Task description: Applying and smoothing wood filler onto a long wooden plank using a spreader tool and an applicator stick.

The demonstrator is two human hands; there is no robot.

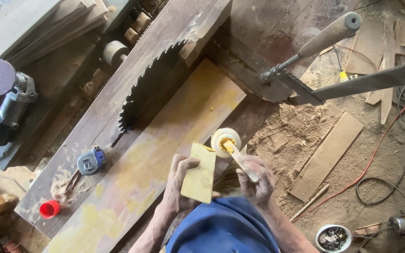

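A: Item one, the small wooden block (199, 174), smeared yellow. Location?

B: Held in the left hand (178, 185), fingers wrapped round its lower left edge, thumb on the face. It sits above the blue-clad lap (223, 229), just off the near edge of the saw bench (132, 164). Long axis runs up and down the view, tilted slightly, top end toward the glue pot.

A: Item two?

B: A stick applicator (241, 161), yellow at the tip, pale along the handle. The right hand (258, 183) is closed around its lower end. The tip rests in or on the round white glue pot (225, 140), which stands just beyond the block's upper right corner.

A: Relation of the two hands?

B: Apart but near, side by side; the block lies left of the stick, its face turned up. The right hand is the nearer to the pot; the left alone carries the block.

A: Surrounding stock?

B: Circular saw blade (148, 84) rising through the bench, a long yellow-stained plank (165, 136) beside it, a blue tape measure (91, 160), a red cap (49, 209), an angle grinder (8, 100) at far left. Right side: sawdust floor (296, 136), loose boards, a red cable (376, 150), a bowl of small parts (333, 238).
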